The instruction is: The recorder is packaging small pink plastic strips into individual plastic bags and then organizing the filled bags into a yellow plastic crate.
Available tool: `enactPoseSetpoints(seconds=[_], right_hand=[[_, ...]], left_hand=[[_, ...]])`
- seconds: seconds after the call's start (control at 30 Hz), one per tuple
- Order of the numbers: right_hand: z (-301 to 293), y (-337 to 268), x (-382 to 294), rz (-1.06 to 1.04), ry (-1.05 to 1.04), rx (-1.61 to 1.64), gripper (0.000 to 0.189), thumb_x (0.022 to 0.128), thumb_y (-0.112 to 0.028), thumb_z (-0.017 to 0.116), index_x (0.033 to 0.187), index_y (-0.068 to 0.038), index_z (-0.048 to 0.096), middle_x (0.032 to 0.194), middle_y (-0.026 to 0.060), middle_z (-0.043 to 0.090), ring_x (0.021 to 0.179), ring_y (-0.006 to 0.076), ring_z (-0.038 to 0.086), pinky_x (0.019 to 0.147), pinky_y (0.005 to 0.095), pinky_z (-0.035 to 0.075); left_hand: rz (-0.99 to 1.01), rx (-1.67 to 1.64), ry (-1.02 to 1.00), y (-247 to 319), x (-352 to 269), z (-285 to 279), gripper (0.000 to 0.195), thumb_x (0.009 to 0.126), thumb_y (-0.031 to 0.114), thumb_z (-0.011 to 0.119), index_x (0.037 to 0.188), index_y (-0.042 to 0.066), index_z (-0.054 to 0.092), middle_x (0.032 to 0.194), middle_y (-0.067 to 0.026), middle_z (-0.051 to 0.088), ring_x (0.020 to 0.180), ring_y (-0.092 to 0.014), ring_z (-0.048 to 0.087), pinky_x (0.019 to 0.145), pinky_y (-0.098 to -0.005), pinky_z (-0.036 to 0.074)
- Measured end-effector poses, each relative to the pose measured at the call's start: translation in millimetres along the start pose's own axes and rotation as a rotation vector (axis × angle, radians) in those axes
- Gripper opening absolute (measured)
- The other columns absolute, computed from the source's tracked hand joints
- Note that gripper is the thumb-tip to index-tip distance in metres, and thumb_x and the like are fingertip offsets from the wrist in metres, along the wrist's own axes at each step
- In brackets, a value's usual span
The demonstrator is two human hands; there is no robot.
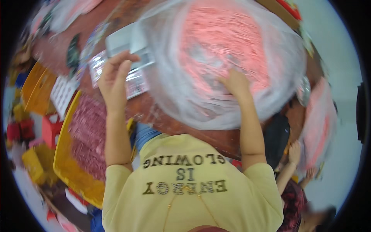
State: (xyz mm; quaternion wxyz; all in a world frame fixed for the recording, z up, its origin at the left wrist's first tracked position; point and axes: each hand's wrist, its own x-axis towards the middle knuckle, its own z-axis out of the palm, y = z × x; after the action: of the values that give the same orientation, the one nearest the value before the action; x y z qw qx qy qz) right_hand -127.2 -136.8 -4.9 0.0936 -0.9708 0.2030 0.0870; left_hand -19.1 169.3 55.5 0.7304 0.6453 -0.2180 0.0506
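Observation:
A large clear plastic bag (278, 55) lies wide on the reddish-brown table before me, full of thin pink strips (226, 32). My right hand (236, 82) reaches into its mouth, fingers down among the strips and some blurred greyish pieces (205, 58). Whether those fingers grip anything is hidden. Left of the bag, my left hand (116, 72) is raised with fingers curled and the thumb near the forefinger; blur hides whether something thin is between them. Behind it are a pale grey box-like object (118, 40) and shiny clear packets with pink contents (137, 84).
At my left stands a yellow crate (61, 156) of dusky-pink pieces (88, 130). Beyond are a red stool (52, 129), orange bins (39, 88) and a white perforated tray (63, 94). A co-worker's arm (292, 156) is at right, near another pink-filled bag (317, 124) and a dark object (277, 139).

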Motion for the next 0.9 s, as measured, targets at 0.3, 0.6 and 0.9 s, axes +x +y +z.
enactPoseSetpoints(seconds=[0.3, 0.6, 0.9], right_hand=[[1.6, 18.6, -1.9, -0.074, 0.478, 0.685, 0.038, 0.084, -0.033, 0.055, 0.098, 0.003, 0.051, 0.086, 0.0207, 0.058, 0.081, 0.0336, 0.057, 0.071, 0.0423, 0.042], [22.1, 0.9, 28.3, -0.19, 0.221, 0.877, 0.031, 0.086, -0.022, 0.05, 0.109, -0.002, 0.048, 0.106, 0.0206, 0.052, 0.096, 0.0325, 0.052, 0.084, 0.0409, 0.039], [-13.0, 49.3, 31.4, -0.428, 0.295, 0.305, 0.015, 0.078, -0.01, 0.051, 0.088, 0.0, 0.054, 0.072, 0.0179, 0.051, 0.069, 0.0301, 0.051, 0.063, 0.0371, 0.04]], left_hand=[[0.483, 1.441, -0.467, -48.2, -82.8, -44.4, 0.041, 0.075, 0.016, 0.056, 0.113, 0.002, 0.052, 0.117, -0.0141, 0.05, 0.106, -0.027, 0.048, 0.084, -0.0387, 0.037], [0.438, 1.028, -0.5, -73.4, -51.8, -80.5, 0.015, 0.071, 0.003, 0.054, 0.085, 0.002, 0.056, 0.097, -0.0127, 0.056, 0.089, -0.029, 0.056, 0.072, -0.0346, 0.049], [0.434, 0.892, -0.309, -103.8, -62.3, -41.3, 0.022, 0.069, 0.01, 0.053, 0.089, 0.001, 0.054, 0.098, -0.0125, 0.052, 0.094, -0.027, 0.053, 0.069, -0.0336, 0.049]])
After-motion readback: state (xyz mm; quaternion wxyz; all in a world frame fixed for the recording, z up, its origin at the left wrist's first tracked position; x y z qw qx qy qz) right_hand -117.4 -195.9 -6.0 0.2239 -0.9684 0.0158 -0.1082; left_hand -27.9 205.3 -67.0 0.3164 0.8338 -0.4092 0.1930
